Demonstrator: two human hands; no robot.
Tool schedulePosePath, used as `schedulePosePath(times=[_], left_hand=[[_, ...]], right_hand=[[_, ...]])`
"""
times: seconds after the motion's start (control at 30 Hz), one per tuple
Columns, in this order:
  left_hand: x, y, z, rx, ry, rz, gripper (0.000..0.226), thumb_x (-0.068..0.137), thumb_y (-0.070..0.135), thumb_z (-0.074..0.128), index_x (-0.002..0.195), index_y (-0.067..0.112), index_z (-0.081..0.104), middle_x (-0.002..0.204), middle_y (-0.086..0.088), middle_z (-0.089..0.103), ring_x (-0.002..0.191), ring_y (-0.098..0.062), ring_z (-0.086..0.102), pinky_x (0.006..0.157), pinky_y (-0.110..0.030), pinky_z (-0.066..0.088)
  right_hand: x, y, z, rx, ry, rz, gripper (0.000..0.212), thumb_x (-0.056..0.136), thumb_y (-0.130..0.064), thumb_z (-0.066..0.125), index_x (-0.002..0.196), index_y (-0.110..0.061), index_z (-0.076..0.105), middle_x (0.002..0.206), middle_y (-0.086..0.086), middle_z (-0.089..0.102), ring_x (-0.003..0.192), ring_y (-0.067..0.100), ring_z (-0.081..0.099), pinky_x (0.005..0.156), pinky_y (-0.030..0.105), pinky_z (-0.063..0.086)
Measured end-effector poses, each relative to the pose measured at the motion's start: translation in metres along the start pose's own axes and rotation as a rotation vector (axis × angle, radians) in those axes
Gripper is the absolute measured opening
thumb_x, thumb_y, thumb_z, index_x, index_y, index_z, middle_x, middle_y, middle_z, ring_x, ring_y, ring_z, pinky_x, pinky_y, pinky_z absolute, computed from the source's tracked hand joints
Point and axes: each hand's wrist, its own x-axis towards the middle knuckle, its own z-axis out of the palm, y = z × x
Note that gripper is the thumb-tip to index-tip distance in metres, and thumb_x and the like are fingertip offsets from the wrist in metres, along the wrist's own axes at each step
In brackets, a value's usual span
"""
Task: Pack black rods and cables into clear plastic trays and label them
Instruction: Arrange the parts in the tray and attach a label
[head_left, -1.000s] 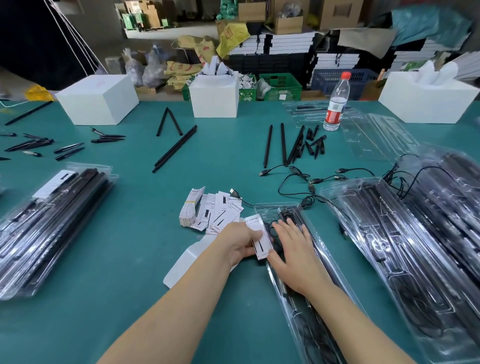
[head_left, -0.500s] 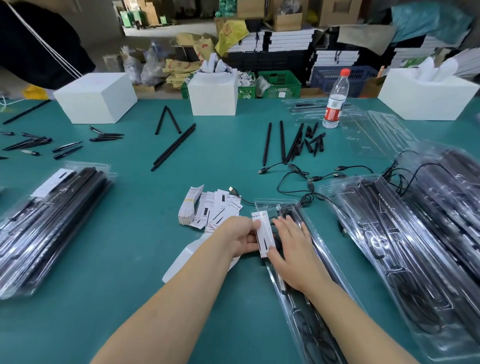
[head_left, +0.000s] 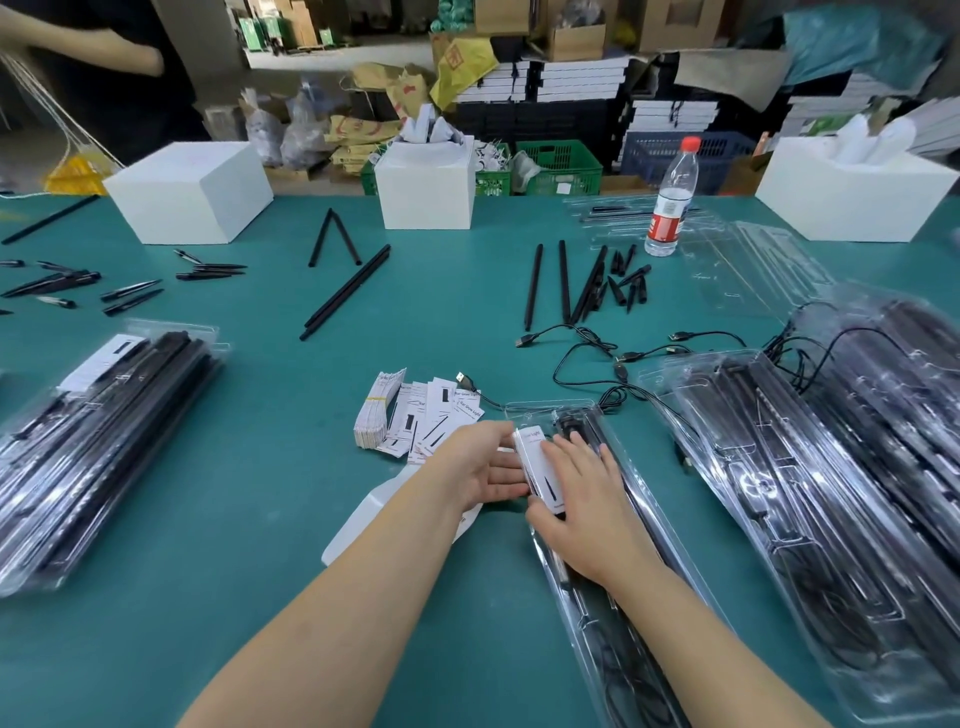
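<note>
Since the earlier frame the white label card (head_left: 540, 470) has gone from tilted against the tray edge to lying nearly flat on the clear plastic tray (head_left: 597, 530), and the right hand (head_left: 582, 512) has slid over it. That hand's fingers (head_left: 558, 454) are straight and spread, pressing the card down onto the tray's top end. The left hand (head_left: 480, 467) sits just to the left of the card, its fingers loosely extended and touching the card's left edge, steadying it without a real grasp; how far the thumb wraps under I cannot tell.

Beneath the right fingers, the tray holds black rods (head_left: 644, 525) and a coiled cable (head_left: 623, 691) nearer the wrist end. Just beyond the left fingers lies the stack of spare labels (head_left: 410, 415); loose cables (head_left: 597, 353) and loose rods (head_left: 550, 286) lie farther ahead on the green worktop (head_left: 260, 493). Finished trays (head_left: 810, 493) are piled to the right of the right hand.

The card is likely thin, light and easily creased, so flat fingertip pressure near its edges suits it better than a pinch. The tray looks like flimsy, slippery blister plastic that flexes; it is best held by its long rims, with both hands, so the rods stay seated.
</note>
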Motion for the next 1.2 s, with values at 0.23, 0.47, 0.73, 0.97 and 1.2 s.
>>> schedulePosePath(times=[0.23,0.47,0.73,0.97,1.2], left_hand=[[0.005,-0.001,0.001,0.092,0.044,0.011,0.009,0.093,0.009,0.062,0.100,0.006,0.067,0.083,-0.008,0.072,0.071,-0.018,0.069,0.060,-0.027,0.058],[0.003,0.000,0.012,0.228,0.196,0.095,0.011,0.081,-0.001,0.063,0.088,0.008,0.063,0.075,-0.011,0.067,0.055,-0.015,0.062,0.043,-0.017,0.033],[0.003,-0.004,0.005,0.763,0.296,0.313,0.017,0.083,0.018,0.073,0.076,0.015,0.058,0.072,-0.010,0.049,0.065,-0.023,0.042,0.062,-0.032,0.040],[0.000,-0.005,0.008,0.806,0.376,0.371,0.048,0.083,0.029,0.078,0.109,0.009,0.043,0.094,-0.011,0.067,0.062,-0.027,0.063,0.055,-0.032,0.048],[0.007,-0.008,0.005,0.865,0.341,0.323,0.044,0.089,0.032,0.073,0.068,0.017,0.037,0.081,-0.014,0.070,0.062,-0.026,0.054,0.068,-0.037,0.054]], right_hand=[[0.000,0.002,0.001,-0.019,-0.007,0.000,0.070,0.088,-0.047,0.046,0.152,-0.020,0.033,0.160,-0.005,0.028,0.152,0.015,0.010,0.124,0.039,-0.005],[0.002,0.004,0.004,-0.093,-0.021,-0.007,0.079,0.085,-0.061,0.043,0.153,-0.022,0.032,0.161,-0.004,0.027,0.152,0.015,0.010,0.124,0.040,-0.002],[0.002,0.003,0.003,-0.135,-0.028,-0.017,0.081,0.084,-0.068,0.043,0.150,-0.021,0.037,0.158,-0.002,0.032,0.152,0.020,0.014,0.124,0.042,-0.002],[0.002,0.002,0.003,-0.169,-0.035,-0.014,0.088,0.079,-0.076,0.028,0.148,-0.022,0.038,0.157,-0.003,0.034,0.152,0.019,0.013,0.124,0.041,-0.002],[0.001,-0.001,0.003,-0.202,-0.029,-0.008,0.082,0.084,-0.075,0.024,0.145,-0.024,0.043,0.154,-0.002,0.038,0.151,0.021,0.018,0.124,0.041,0.001]])
